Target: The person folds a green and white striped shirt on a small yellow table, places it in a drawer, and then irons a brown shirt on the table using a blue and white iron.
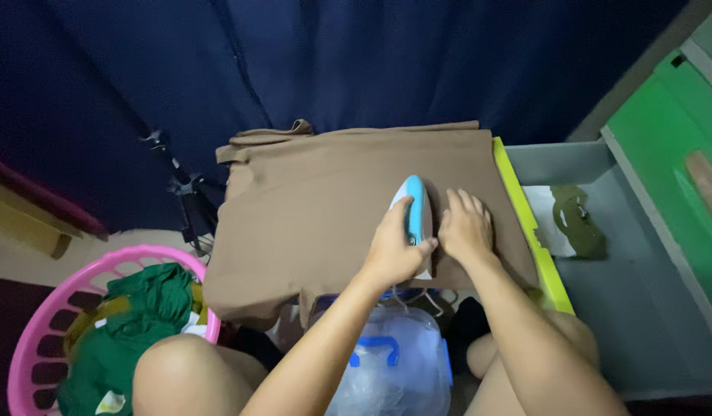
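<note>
Iron (414,219), blue and white, sits on brown garment (333,208) spread over the worktop; left hand (392,250) fingers wrapped round its handle. Right hand (465,229) pressed flat, fingers extended, just beside it.

One iron (414,216) sat on one brown garment (317,208). Two hands showed: the left hand (392,250) and the right hand (465,228). There was one pink basket (40,331) holding one green cloth (140,308). One clear plastic container (391,370) with one blue handle (374,350) lay below. One grey drawer (641,308) stood open, one tripod (183,189) stood behind, and two knees showed.
</note>
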